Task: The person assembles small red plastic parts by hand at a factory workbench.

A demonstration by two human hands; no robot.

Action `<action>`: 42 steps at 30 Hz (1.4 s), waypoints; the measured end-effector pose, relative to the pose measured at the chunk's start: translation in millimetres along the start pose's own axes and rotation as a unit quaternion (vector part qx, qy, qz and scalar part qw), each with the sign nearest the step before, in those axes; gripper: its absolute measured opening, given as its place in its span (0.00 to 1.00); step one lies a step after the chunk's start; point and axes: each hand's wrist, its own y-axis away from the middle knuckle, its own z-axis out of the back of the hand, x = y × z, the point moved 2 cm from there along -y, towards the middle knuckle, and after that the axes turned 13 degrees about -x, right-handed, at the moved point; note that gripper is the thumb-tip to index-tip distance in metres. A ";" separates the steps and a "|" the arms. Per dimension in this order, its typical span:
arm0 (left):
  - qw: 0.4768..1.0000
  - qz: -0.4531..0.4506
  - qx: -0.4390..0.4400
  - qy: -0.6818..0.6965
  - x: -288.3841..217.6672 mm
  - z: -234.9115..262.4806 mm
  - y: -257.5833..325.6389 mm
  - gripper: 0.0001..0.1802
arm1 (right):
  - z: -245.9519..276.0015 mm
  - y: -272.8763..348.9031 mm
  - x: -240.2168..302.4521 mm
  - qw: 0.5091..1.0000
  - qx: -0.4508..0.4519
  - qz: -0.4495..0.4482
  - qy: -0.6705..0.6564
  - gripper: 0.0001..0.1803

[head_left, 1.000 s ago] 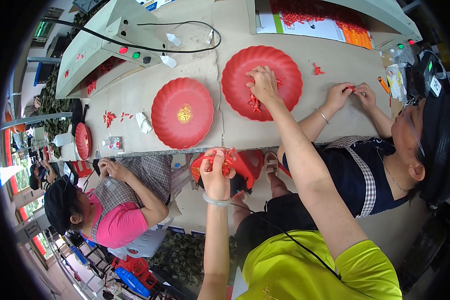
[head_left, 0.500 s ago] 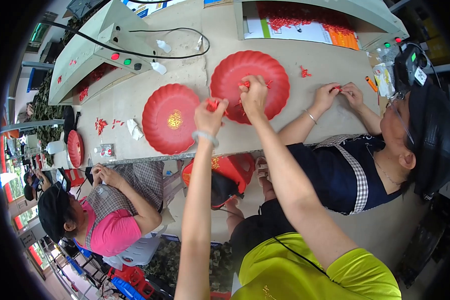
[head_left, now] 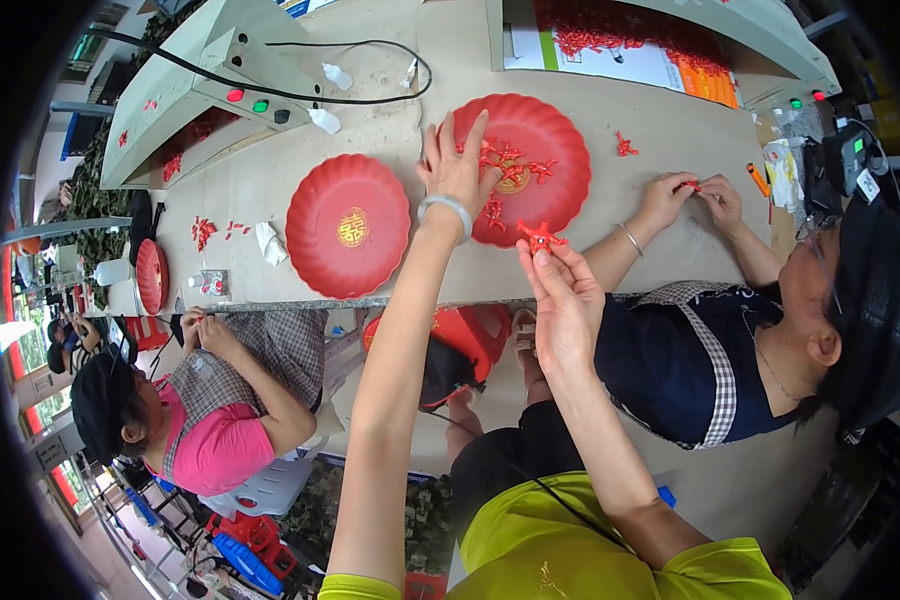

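My right hand [head_left: 562, 290] pinches a small red plastic figure [head_left: 540, 238] between thumb and fingers, just in front of the right red plate. Several more red figures [head_left: 510, 160] lie in that scalloped plate [head_left: 560, 120], around its gold centre mark. At the plate's left rim, my left hand [head_left: 457, 172] is spread with fingers apart and nothing visible in it. To its left stands a second scalloped red plate [head_left: 320, 245], with only a gold mark showing in it. The underside of my left palm is hidden.
Beige machines [head_left: 185, 110] stand at the back left and back right. Loose red pieces [head_left: 203, 232], small white bottles [head_left: 324, 121] and a black cable [head_left: 350, 100] lie on the table. Co-workers sit on both sides; the right one's hands [head_left: 690, 205] hold a small red piece.
My left hand has moved from beside the left plate to the right plate and opened; red figures now lie there. My right hand has drawn back toward me, holding one figure.
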 end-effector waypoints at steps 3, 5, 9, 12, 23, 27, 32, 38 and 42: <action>0.972 0.007 -0.076 0.222 3.5 45.4 25.4 0.18 | -1.6 15.5 2.8 0.999 0.017 -0.012 0.029 0.11; 0.870 0.188 0.071 0.451 -12.9 71.3 58.4 0.14 | 3.8 20.5 3.8 0.998 0.033 -0.013 0.046 0.11; 0.719 0.346 0.019 0.603 -35.4 116.3 121.3 0.11 | 3.9 44.4 -4.8 0.987 0.087 -0.010 0.135 0.10; 0.676 0.383 -0.048 0.627 -26.5 121.3 157.6 0.10 | 11.4 59.8 -13.3 0.968 0.124 -0.006 0.218 0.11; 0.637 0.449 -0.028 0.626 -2.7 153.8 186.6 0.11 | 4.0 70.1 -24.4 0.915 0.203 0.100 0.334 0.08; 0.616 0.455 -0.016 0.643 -0.3 156.8 185.9 0.14 | 10.7 67.0 -33.6 0.901 0.235 0.107 0.348 0.09; 0.610 0.447 -0.005 0.654 1.5 160.5 184.3 0.18 | 8.0 69.9 -32.7 0.889 0.233 0.146 0.367 0.08; 0.543 0.471 0.016 0.695 3.9 159.4 184.1 0.20 | 0.8 71.3 -28.5 0.897 0.222 0.119 0.364 0.09; 0.483 0.495 0.031 0.722 2.2 156.4 179.4 0.20 | -1.8 69.5 -23.3 0.923 0.194 0.045 0.330 0.08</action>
